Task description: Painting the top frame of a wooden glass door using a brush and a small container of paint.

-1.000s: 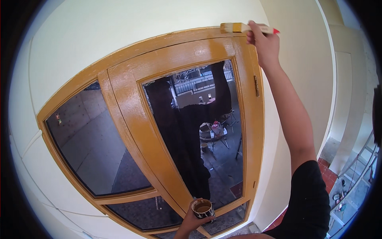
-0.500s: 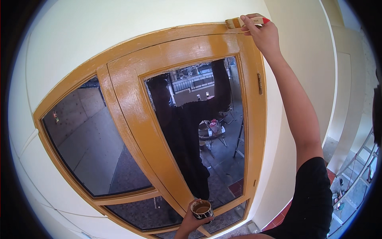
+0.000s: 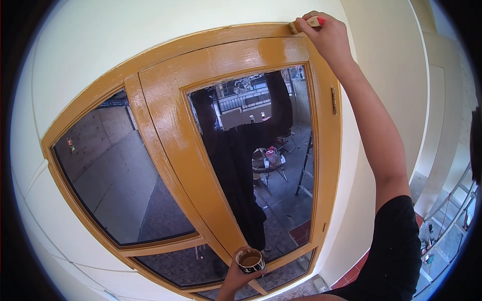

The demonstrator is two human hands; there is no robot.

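Note:
My right hand (image 3: 329, 36) is raised high and closed round the handle of a paintbrush (image 3: 316, 21), a pale wooden one with a red end. Its bristles touch the top rail of the ochre-brown door frame (image 3: 211, 37), near the upper right corner. Low in the middle, my left hand (image 3: 238, 276) grips a small paint-smeared cup (image 3: 251, 262) holding brown paint. The cup is in front of the lower part of the glazed wooden door (image 3: 201, 175). Fresh-looking shine shows on much of the wood.
Dark glass (image 3: 241, 165) in the door reflects a person and a ladder. A metal hinge (image 3: 334, 101) sits on the right edge. Cream walls (image 3: 386, 95) border the frame. At far right, a metal ladder (image 3: 454, 205) stands near scattered items on the floor.
The brush has shifted from the frame's upper edge down onto the face of the top rail, its handle now angled more toward me. My left hand still holds the cup low.

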